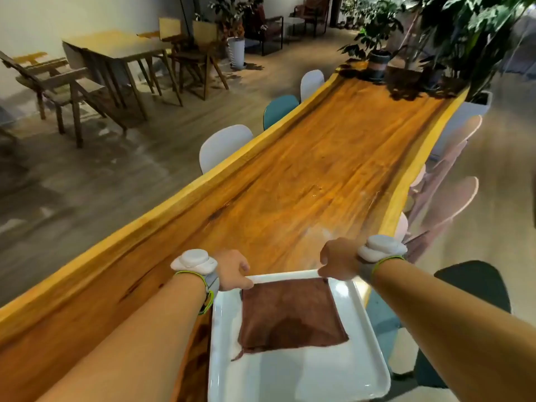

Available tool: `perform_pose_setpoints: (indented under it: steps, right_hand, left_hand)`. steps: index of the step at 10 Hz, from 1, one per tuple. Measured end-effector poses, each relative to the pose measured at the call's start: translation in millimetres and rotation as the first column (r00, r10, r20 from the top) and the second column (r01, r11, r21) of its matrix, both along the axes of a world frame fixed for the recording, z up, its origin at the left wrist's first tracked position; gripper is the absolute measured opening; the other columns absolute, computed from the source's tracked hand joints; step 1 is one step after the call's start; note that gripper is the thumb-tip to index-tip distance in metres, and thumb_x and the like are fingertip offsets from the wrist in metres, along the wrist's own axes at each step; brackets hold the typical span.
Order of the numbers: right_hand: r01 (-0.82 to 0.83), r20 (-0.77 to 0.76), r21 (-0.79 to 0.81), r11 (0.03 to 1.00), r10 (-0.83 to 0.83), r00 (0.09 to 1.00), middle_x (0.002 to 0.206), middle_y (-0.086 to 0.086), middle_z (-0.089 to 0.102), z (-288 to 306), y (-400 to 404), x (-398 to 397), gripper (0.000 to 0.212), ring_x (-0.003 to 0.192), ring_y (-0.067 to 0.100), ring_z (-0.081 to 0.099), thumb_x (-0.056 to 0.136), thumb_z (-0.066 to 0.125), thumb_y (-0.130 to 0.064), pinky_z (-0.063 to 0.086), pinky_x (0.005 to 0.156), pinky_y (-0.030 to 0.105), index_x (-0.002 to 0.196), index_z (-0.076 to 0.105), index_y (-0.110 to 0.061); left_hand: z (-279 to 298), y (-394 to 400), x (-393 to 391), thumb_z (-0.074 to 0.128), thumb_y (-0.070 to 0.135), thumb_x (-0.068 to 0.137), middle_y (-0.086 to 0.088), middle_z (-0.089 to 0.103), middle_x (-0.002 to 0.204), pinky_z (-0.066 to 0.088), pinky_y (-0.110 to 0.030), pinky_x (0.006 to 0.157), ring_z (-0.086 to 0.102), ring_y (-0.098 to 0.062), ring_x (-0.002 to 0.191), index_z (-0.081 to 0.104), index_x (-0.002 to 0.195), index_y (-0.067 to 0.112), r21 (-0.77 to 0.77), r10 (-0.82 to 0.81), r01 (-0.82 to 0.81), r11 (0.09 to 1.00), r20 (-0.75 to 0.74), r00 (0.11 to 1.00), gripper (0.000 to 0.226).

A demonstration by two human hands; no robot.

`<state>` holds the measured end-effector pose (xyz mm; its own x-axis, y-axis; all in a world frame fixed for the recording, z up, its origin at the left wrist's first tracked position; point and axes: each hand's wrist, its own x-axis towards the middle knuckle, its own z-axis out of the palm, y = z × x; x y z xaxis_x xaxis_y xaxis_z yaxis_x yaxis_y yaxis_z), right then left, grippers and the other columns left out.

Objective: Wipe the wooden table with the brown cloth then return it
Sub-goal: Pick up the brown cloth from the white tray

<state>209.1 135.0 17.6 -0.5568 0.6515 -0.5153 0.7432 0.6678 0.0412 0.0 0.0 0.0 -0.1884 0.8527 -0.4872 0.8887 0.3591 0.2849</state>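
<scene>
A brown cloth (290, 314) lies spread flat in a white rectangular tray (290, 378) at the near end of a long, live-edge wooden table (304, 175). My left hand (233, 271) is curled at the cloth's far left corner, beside the tray's far rim. My right hand (339, 262) is curled at the far right corner. Both hands pinch the cloth's far edge, though the fingertips are partly hidden. The near left corner of the cloth is folded under a little.
White and teal chairs (223, 146) line the table's left side, and pinkish chairs (446, 198) line the right. Potted plants (380, 59) stand at the table's far end. A dark chair (475, 282) is near my right arm. Wooden tables and chairs stand at the far left.
</scene>
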Motion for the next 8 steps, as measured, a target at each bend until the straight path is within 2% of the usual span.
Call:
perform_pose_setpoints:
  steps: [1,2,3,4,5,6,7,8]
  right_hand:
    - [-0.013,0.024,-0.028,1.0,0.014,1.0,0.119,0.008,0.068,-22.1,11.4,6.1,0.04,0.112,0.028,0.062,0.09,0.056,-0.038,0.052,0.093,0.034,0.119,0.067,-0.014]
    - [-0.031,0.066,-0.054,0.998,0.035,0.997,0.122,0.007,0.066,-53.1,14.5,14.3,0.033,0.113,0.027,0.062,0.094,0.054,-0.029,0.049,0.092,0.033,0.122,0.064,-0.015]
    - [-0.032,0.083,-0.138,0.99,0.044,0.996,0.117,0.011,0.068,-71.0,24.2,16.4,0.028,0.109,0.028,0.064,0.093,0.058,-0.023,0.05,0.088,0.033,0.116,0.067,-0.01]
    - [-0.001,0.091,-0.204,0.979,0.02,0.996,0.112,0.014,0.069,-83.7,27.8,20.5,0.027,0.106,0.03,0.065,0.092,0.059,-0.023,0.049,0.082,0.034,0.112,0.068,-0.007]
    - [0.006,0.073,-0.216,0.976,0.01,0.997,0.112,0.013,0.069,-94.9,32.3,22.0,0.028,0.102,0.029,0.065,0.093,0.058,-0.025,0.049,0.081,0.034,0.112,0.068,-0.007]
    - [0.005,0.068,-0.209,0.978,0.009,0.998,0.117,0.01,0.067,-111.4,37.5,23.3,0.032,0.102,0.026,0.063,0.093,0.055,-0.028,0.049,0.085,0.032,0.116,0.066,-0.009]
    - [0.012,0.07,-0.186,0.982,0.001,0.998,0.125,0.007,0.063,-118.7,38.2,23.1,0.036,0.113,0.026,0.06,0.094,0.051,-0.028,0.048,0.093,0.031,0.125,0.061,-0.013]
    - [0.072,0.008,-0.161,0.984,-0.071,0.997,0.128,0.005,0.062,-131.7,39.6,25.3,0.04,0.117,0.025,0.058,0.094,0.052,-0.026,0.048,0.094,0.03,0.134,0.053,-0.02]
  left_hand:
    - [-17.6,12.7,4.5,0.069,0.038,0.082,-0.004,0.066,0.121,0.044,-0.024,0.077,0.06,-0.018,0.098,0.063,0.124,0.016,-0.022,0.028,-0.027,0.999,0.031,0.999,0.048]
    - [-42.8,16.1,9.2,0.068,0.033,0.083,-0.003,0.066,0.118,0.044,-0.024,0.078,0.062,-0.021,0.102,0.062,0.126,0.016,-0.049,0.05,-0.047,0.998,0.06,0.997,0.047]
    - [-59.0,22.3,9.1,0.068,0.031,0.082,-0.003,0.068,0.112,0.045,-0.025,0.078,0.062,-0.021,0.099,0.065,0.12,0.015,-0.06,0.054,-0.05,0.997,0.064,0.997,0.041]
    - [-78.0,24.9,9.0,0.068,0.028,0.081,0.001,0.061,0.092,0.044,-0.027,0.072,0.053,-0.016,0.081,0.068,0.096,0.015,-0.072,0.062,-0.058,0.996,0.046,0.997,0.02]
    - [-90.2,27.1,7.6,0.068,0.028,0.081,0.001,0.06,0.091,0.042,-0.028,0.071,0.051,-0.015,0.08,0.066,0.093,0.017,-0.078,0.091,-0.087,0.993,0.047,0.995,0.016]
    - [-104.9,27.4,8.0,0.068,0.029,0.084,-0.004,0.068,0.102,0.038,-0.023,0.072,0.057,-0.017,0.088,0.069,0.103,0.015,-0.051,0.17,-0.168,0.984,0.043,0.984,0.024]
    - [-115.0,26.0,8.5,0.068,0.03,0.085,-0.004,0.068,0.108,0.039,-0.023,0.075,0.062,-0.022,0.1,0.067,0.113,0.013,-0.037,0.249,-0.248,0.968,0.055,0.967,0.033]
    - [-130.2,22.4,8.3,0.065,0.034,0.084,-0.001,0.067,0.107,0.044,-0.029,0.078,0.061,-0.024,0.102,0.068,0.11,0.017,-0.045,0.242,-0.241,0.97,0.026,0.97,0.032]
